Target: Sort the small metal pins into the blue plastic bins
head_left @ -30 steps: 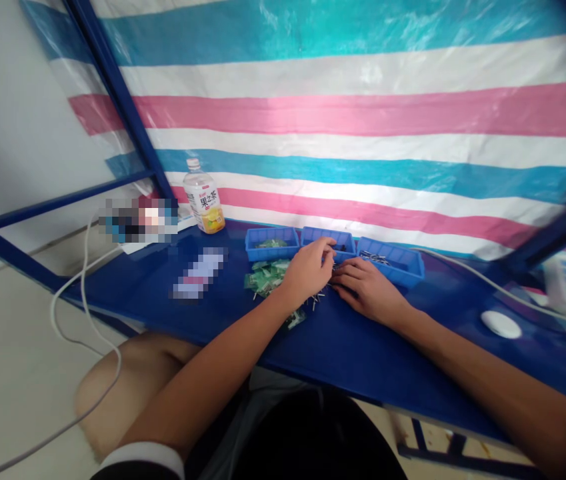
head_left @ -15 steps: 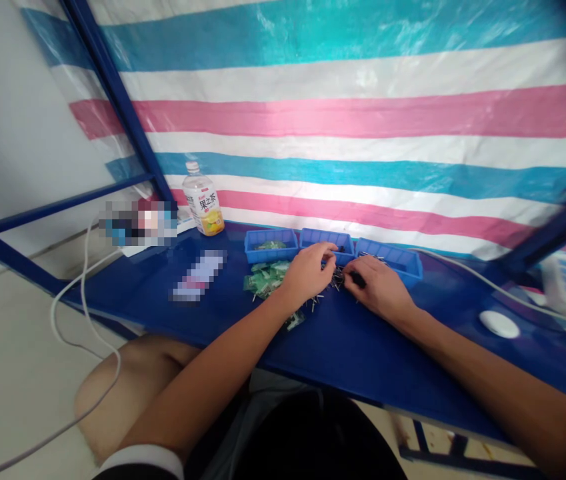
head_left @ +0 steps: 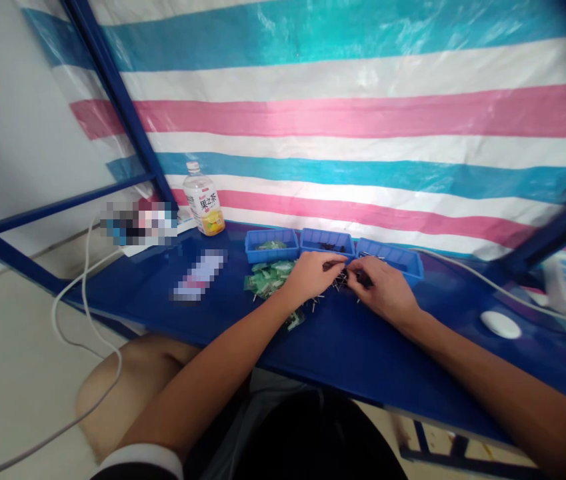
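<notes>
My left hand [head_left: 313, 275] hovers over a pile of small dark parts with thin metal pins [head_left: 341, 279], its thumb and fingers pinched together. My right hand [head_left: 383, 288] is at the right side of that pile, fingertips curled close to those of the left. Whatever either pinch holds is too small to make out. Left of the hands lies a heap of small green circuit boards [head_left: 269, 278], partly covered by the left hand. Just behind the hands stands a blue bin [head_left: 327, 239] with dark bits in it.
To its left is another blue bin [head_left: 271, 255] with green boards; a third blue bin [head_left: 407, 267] stands on the right. A drink bottle [head_left: 205, 203] and a blurred-out flat item [head_left: 199, 275] are farther left. A white oval object [head_left: 501, 325] and a cable [head_left: 473, 277] lie right.
My left hand has come down and right from the middle bin's front edge to the pile, and dark bits in that bin now show. The right hand's fingers have shifted slightly.
</notes>
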A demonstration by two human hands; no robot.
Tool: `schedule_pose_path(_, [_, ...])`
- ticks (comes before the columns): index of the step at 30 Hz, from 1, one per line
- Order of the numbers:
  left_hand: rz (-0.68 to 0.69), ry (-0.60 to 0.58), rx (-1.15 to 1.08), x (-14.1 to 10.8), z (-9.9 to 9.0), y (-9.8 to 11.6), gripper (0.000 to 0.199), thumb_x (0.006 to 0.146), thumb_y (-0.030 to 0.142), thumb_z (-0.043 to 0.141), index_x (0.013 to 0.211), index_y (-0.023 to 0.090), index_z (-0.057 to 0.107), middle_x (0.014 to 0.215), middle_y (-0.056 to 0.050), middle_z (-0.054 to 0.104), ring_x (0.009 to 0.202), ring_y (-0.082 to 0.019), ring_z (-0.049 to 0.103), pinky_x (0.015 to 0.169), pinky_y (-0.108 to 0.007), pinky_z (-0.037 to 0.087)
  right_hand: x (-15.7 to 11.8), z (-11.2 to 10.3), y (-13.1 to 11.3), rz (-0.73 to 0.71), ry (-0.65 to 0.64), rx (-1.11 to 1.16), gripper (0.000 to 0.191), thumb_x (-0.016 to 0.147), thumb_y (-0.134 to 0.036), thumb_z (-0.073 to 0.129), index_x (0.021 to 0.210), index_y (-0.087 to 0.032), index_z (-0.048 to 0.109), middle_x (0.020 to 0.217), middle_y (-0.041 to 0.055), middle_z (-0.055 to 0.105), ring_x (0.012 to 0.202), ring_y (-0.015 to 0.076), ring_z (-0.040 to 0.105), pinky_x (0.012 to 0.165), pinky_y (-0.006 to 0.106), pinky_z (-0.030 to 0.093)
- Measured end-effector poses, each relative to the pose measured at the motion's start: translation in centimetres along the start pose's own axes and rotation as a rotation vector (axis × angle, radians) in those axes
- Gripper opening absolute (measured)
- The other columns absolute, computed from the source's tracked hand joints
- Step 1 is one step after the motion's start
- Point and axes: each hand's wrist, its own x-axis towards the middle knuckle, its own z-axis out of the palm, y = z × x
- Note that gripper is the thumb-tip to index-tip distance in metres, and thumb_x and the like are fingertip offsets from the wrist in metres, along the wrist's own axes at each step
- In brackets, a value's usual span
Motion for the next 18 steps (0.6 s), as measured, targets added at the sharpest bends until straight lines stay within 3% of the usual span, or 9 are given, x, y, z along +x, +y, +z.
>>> schedule_pose_path(4, [-0.036, 0.043, -0.154, 0.09, -0.02, 0.01, 0.014, 0.095, 0.020, 0.073, 0.106, 0.019, 0.081, 0.109, -0.008, 0.084, 0.099, -0.021, 0.081, 0.098, -0.038, 0.065, -0.13, -0.01, -0.15, 0.042, -0.029, 0.062, 0.009, 0.098, -0.024, 0.060, 0.102, -0.024, 0.068, 0.094, 0.0069, 0.076, 0.078, 0.0227, 0.072, 0.073, 0.036, 0.058])
schedule_pose_path(9, [-0.064, 0.078, -0.214, 0.02, -0.03, 0.24, 0.006, 0.092, 0.020, 0.078, 0.094, 0.018, 0.073, 0.097, -0.008, 0.083, 0.092, -0.021, 0.080, 0.089, -0.037, 0.065, -0.23, 0.02, -0.33, 0.228, -0.037, 0.229, 0.007, 0.096, -0.030, 0.064, 0.099, -0.025, 0.069, 0.091, 0.0047, 0.078, 0.067, 0.0206, 0.071, 0.060, 0.034, 0.056])
schedule_pose_path(13, [-0.074, 0.073, -0.203, -0.11, 0.00, 0.38, 0.014, 0.091, 0.020, 0.078, 0.099, 0.019, 0.066, 0.098, -0.007, 0.083, 0.093, -0.021, 0.081, 0.086, -0.035, 0.063, -0.24, 0.21, -0.33, 0.376, -0.047, 0.397, 0.014, 0.091, -0.032, 0.069, 0.103, -0.024, 0.069, 0.095, 0.0055, 0.079, 0.068, 0.0199, 0.072, 0.057, 0.031, 0.056])
schedule_pose_path(18, [-0.070, 0.046, -0.187, -0.15, -0.08, 0.59, 0.027, 0.092, 0.020, 0.076, 0.116, 0.020, 0.065, 0.103, -0.007, 0.083, 0.091, -0.020, 0.080, 0.085, -0.034, 0.063, -0.42, 0.67, 0.09, 0.462, -0.049, 0.610, 0.033, 0.092, -0.040, 0.074, 0.118, -0.024, 0.062, 0.097, 0.0070, 0.081, 0.079, 0.0233, 0.076, 0.070, 0.038, 0.062])
